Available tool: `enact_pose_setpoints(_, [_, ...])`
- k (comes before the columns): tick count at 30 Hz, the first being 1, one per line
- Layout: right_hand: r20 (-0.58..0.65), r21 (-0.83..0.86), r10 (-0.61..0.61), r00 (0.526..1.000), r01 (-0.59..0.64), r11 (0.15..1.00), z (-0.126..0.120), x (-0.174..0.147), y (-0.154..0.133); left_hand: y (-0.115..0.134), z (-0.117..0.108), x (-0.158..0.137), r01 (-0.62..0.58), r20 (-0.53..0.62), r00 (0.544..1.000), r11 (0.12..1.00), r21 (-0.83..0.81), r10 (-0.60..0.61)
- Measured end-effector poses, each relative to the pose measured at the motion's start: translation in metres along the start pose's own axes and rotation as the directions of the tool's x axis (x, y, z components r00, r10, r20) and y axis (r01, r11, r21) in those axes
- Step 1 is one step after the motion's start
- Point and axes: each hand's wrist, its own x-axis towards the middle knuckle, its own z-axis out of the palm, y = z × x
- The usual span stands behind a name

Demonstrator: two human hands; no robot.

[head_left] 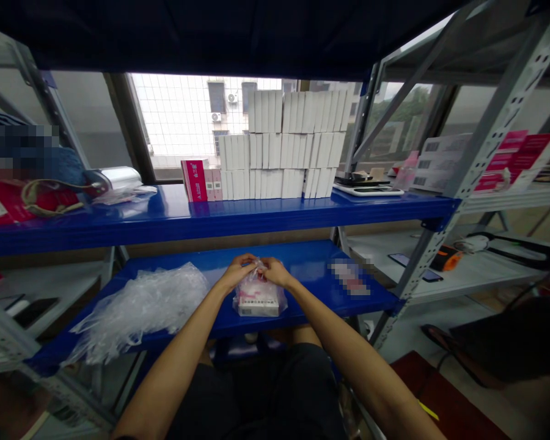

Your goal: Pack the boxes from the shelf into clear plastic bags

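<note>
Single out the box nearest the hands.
It's the box in the clear bag that the left hand and right hand hold, on the lower blue shelf; the stacked white boxes stand on the upper shelf, farther away.

Plastic bag, near the lower surface's front edge: thin, clear, crinkled, shiny film
Box inside it: smooth printed card
Pile of bags, toward the left edge: crumpled transparent plastic, glossy
Lower surface: smooth blue-painted metal, softly shiny
Upper surface: glossy blue, reflective along the front edge
White boxes, behind that edge: matt paperboard
Upright, at the right corner: dull grey perforated metal
</note>
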Motion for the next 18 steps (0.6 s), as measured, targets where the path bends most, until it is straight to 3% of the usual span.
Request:
enact_pose_setpoints(8, [0.148,0.312,0.005,0.989,-0.052,0.949,-0.014,-0.007,-0.012,0.008,-0.019,-0.001,0.02,-0.009,1.0,0.998,0.051,-0.02])
enact_pose_setpoints(13, [0.138,0.561,0.036,0.99,-0.108,0.821,-0.019,-0.011,-0.016,0.008,-0.019,-0.005,0.028,0.014,0.999,0.998,0.065,-0.029])
enact_pose_setpoints(18, [0.093,0.544,0.055,0.994,-0.097,0.833,-0.023,-0.015,-0.014,0.015,-0.017,-0.011,0.036,0.059,0.997,0.997,0.075,-0.041])
